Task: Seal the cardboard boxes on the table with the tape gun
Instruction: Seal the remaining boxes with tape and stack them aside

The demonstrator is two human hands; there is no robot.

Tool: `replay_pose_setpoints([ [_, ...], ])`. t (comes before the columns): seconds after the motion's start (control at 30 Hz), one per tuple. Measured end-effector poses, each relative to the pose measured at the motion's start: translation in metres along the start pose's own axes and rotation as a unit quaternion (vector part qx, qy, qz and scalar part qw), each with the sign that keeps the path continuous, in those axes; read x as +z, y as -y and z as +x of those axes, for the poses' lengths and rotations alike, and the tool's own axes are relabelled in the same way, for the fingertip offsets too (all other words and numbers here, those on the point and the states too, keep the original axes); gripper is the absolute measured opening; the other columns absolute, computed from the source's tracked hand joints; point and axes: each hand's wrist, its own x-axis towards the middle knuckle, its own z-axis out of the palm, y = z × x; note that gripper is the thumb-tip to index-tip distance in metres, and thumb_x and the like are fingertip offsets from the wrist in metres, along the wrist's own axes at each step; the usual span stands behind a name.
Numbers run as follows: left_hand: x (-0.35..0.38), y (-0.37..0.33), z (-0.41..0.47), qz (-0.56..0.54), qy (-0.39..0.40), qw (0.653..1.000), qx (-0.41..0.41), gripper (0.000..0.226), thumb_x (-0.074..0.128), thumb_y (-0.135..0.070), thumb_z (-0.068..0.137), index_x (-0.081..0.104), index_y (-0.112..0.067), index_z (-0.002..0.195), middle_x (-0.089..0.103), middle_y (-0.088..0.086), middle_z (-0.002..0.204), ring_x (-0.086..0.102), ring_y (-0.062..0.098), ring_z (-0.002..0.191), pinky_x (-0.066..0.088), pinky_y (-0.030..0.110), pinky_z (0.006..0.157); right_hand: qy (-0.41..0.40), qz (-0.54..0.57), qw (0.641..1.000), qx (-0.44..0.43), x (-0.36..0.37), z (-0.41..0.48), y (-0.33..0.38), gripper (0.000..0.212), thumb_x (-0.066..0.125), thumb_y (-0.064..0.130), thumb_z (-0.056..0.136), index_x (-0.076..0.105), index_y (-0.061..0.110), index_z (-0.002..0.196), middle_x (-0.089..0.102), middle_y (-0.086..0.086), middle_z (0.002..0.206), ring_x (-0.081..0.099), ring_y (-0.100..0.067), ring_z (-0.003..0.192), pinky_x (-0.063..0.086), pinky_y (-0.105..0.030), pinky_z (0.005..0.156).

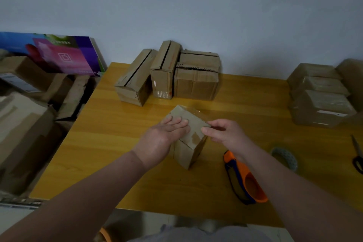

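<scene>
**Two hands press on a small box at the middle of a yellow table**

Nearest the viewer, two bare forearms reach forward over the near edge of the table [117,153]. Under the right forearm, the orange and blue tape gun [245,180] lies on its side on the table; neither hand touches it. Just beyond it sits a pale roll of tape [284,157], and at the far right edge lie dark-handled scissors [357,155].

At the centre stands the small cardboard box [194,139], turned corner-on to the viewer. The left hand [167,139] lies flat on its top, fingers straight and together, pressing down. The right hand [225,133] has thumb and curled fingers closed on the box's upper right edge. Whether it pinches tape or only cardboard cannot be told. A shiny film of clear tape shows at the box's far corner.

Further back, against the wall, three unsealed boxes [163,76] stand side by side with gaps along their flaps. Far right is a stack of taped boxes [320,100]. Left of the table lies a heap of loose cartons [23,124], with a colourful printed box [59,55] behind.

Likely risks: the right forearm passes right over the tape gun and could knock it toward the table's near edge. The box is narrow and could tip under uneven pressure. Tape smoothed carelessly may crease or lift at the corner.
</scene>
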Motion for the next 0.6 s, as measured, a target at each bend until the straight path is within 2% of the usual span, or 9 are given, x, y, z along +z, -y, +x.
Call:
replay_pose_setpoints([
  [0.17, 0.001, 0.0, -0.002, -0.008, -0.005, 1.0, -0.002, 0.042, 0.044, -0.002, 0.087, 0.062, -0.009, 0.124, 0.061, 0.011, 0.127, 0.055, 0.025, 0.122, 0.031, 0.039, 0.111, -0.052, -0.028, 0.997, -0.044, 0.007, 0.008, -0.003, 0.019, 0.074, 0.037, 0.081, 0.07, 0.019, 0.083, 0.07, 0.003, 0.085, 0.065, -0.016, 0.086, 0.054, -0.039, 0.084],
  [0.27, 0.001, 0.0, -0.001, -0.021, 0.0, 1.0, -0.008, 0.046, 0.054, 0.005, 0.081, 0.063, -0.01, 0.124, 0.062, 0.01, 0.127, 0.055, 0.024, 0.122, 0.033, 0.042, 0.11, -0.103, -0.075, 0.987, -0.095, 0.011, 0.01, -0.003, 0.028, 0.07, 0.036, 0.084, 0.062, 0.018, 0.065, 0.06, 0.003, 0.064, 0.057, -0.015, 0.066, 0.047, -0.034, 0.066],
  [0.33, -0.002, -0.001, 0.0, -0.029, 0.008, 0.999, -0.015, 0.049, 0.057, 0.006, 0.078, 0.063, -0.01, 0.123, 0.062, 0.009, 0.127, 0.056, 0.024, 0.121, 0.035, 0.045, 0.108, -0.141, -0.122, 0.974, -0.128, 0.014, 0.011, -0.003, 0.034, 0.067, 0.035, 0.087, 0.055, 0.018, 0.059, 0.054, 0.003, 0.057, 0.051, -0.014, 0.058, 0.041, -0.03, 0.058],
  [0.47, -0.008, -0.004, 0.002, -0.025, 0.04, 0.999, -0.022, 0.044, 0.043, -0.015, 0.086, 0.062, -0.01, 0.124, 0.062, 0.008, 0.127, 0.055, 0.024, 0.122, 0.032, 0.049, 0.108, -0.214, -0.221, 0.924, -0.227, 0.019, 0.005, -0.007, 0.033, 0.064, 0.031, 0.09, 0.058, 0.017, 0.061, 0.052, 0.004, 0.057, 0.048, -0.011, 0.054, 0.035, -0.025, 0.051],
  [0.53, -0.009, -0.006, 0.002, -0.019, 0.058, 0.998, -0.027, 0.049, 0.04, -0.016, 0.082, 0.061, -0.01, 0.126, 0.061, 0.008, 0.129, 0.053, 0.023, 0.125, 0.028, 0.05, 0.11, -0.25, -0.275, 0.886, -0.277, 0.022, 0.003, -0.013, 0.029, 0.067, 0.027, 0.089, 0.062, 0.013, 0.064, 0.051, 0.004, 0.06, 0.047, -0.012, 0.054, 0.033, -0.021, 0.048],
  [0.6, -0.009, -0.006, 0.002, -0.015, 0.064, 0.997, -0.028, 0.051, 0.04, -0.015, 0.08, 0.06, -0.011, 0.128, 0.06, 0.007, 0.13, 0.052, 0.023, 0.126, 0.026, 0.05, 0.11, -0.259, -0.299, 0.862, -0.317, 0.022, 0.003, -0.018, 0.026, 0.066, 0.026, 0.089, 0.067, 0.011, 0.068, 0.054, 0.002, 0.063, 0.051, -0.014, 0.056, 0.04, -0.024, 0.047],
])
